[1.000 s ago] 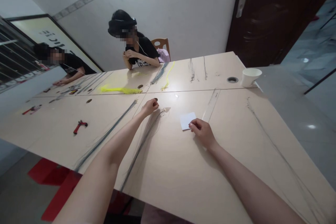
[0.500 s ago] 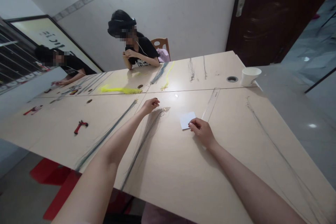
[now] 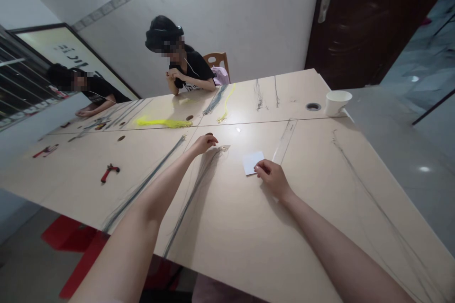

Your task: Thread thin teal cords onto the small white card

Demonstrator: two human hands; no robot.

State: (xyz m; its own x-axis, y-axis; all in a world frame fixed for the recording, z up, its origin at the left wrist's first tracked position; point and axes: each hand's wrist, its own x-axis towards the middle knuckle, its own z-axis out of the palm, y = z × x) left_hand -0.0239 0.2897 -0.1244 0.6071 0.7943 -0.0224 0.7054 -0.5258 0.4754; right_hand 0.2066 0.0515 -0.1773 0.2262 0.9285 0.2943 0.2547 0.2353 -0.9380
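My left hand (image 3: 206, 144) is stretched out over the table, its fingers closed. What they hold, if anything, is too small to make out. Just right of those fingertips lie the gold-tipped ends of a dark grey cord bundle (image 3: 192, 196), which runs toward the near table edge. A square white card (image 3: 251, 161) lies farther right. My right hand (image 3: 272, 175) covers its lower right corner, fingers bent and closed with the fingertips over the card. Whether they grip the card or something thin is hidden. Behind that hand a clear ruler (image 3: 285, 141) lies flat.
Another cord bundle (image 3: 152, 177) lies left of my left forearm, near red-handled pliers (image 3: 109, 173). Yellow cords (image 3: 163, 122) lie farther back. A white cup (image 3: 337, 103) stands at the right corner. Thin cords (image 3: 366, 182) lie right. Two people sit across the table (image 3: 227, 227).
My left fingertips have shifted very slightly right, toward the cord ends. My right hand stays at the card. The person at far left has drawn their hands slightly closer.
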